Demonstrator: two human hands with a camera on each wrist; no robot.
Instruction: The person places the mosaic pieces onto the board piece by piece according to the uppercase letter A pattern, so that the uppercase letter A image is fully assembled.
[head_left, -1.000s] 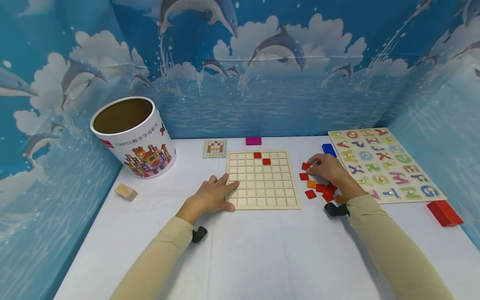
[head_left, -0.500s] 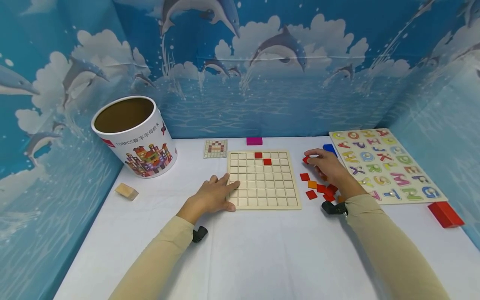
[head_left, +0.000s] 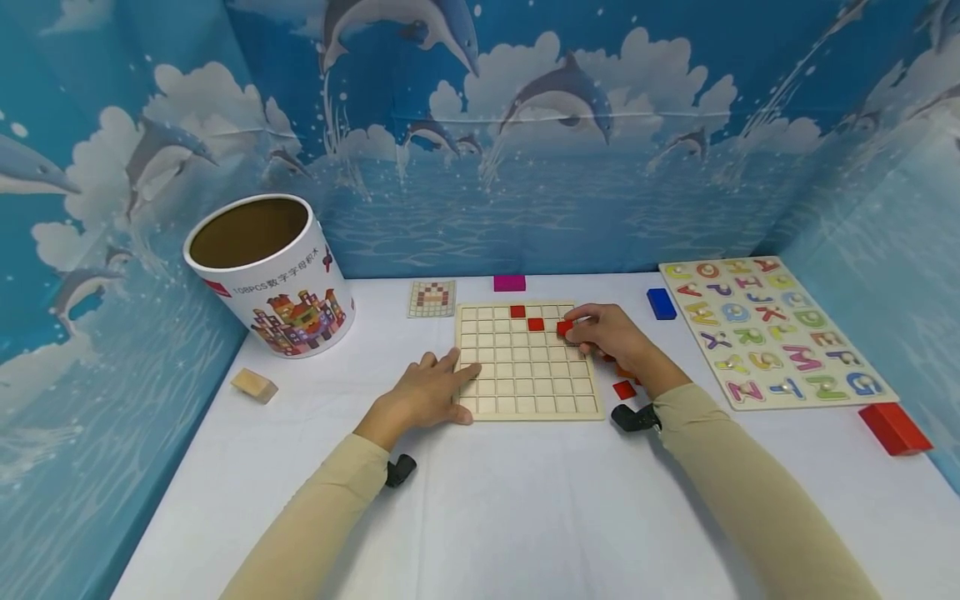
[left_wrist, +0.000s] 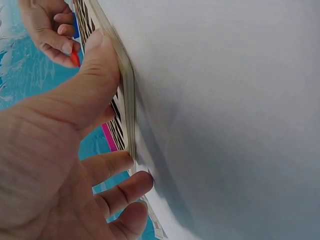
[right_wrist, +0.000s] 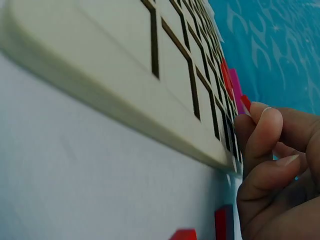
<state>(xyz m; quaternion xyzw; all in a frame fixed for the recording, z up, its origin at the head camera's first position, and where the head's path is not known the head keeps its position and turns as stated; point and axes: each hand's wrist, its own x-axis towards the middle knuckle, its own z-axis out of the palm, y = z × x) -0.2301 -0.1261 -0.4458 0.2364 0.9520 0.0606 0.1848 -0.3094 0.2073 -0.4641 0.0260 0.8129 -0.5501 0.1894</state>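
Both hands are at the wooden grid board (head_left: pixel 527 360) on the white table (head_left: pixel 480 500). A small red tile (head_left: pixel 564 328) is pinched between the thumb and fingertips of the right hand (head_left: pixel 611 337), and it is held over the upper right part of the board, just right of the 2 red tiles (head_left: pixel 526 317) already set in squares near the top. From the right wrist view, the tile's red edge (right_wrist: pixel 245 102) is seen at the tips of the curled fingers (right_wrist: pixel 262 135), close above the board's far squares; whether it touches the board cannot be told. The left hand (head_left: pixel 423 392) is laid flat at the board's left edge, with its fingers relaxed and spread and nothing gripped; in the left wrist view the thumb (left_wrist: pixel 95 75) is pressed along the board's side.

Loose red tiles (head_left: pixel 624 388) are left on the table beside the right wrist, partly hidden by it. Further right, an alphabet puzzle (head_left: pixel 772 329), a blue block (head_left: pixel 661 303) and a red block (head_left: pixel 894 427) are seen. A round tub (head_left: pixel 270 275), a wooden block (head_left: pixel 253 385), a pattern card (head_left: pixel 431 298) and a pink block (head_left: pixel 509 282) are placed to the left and behind.
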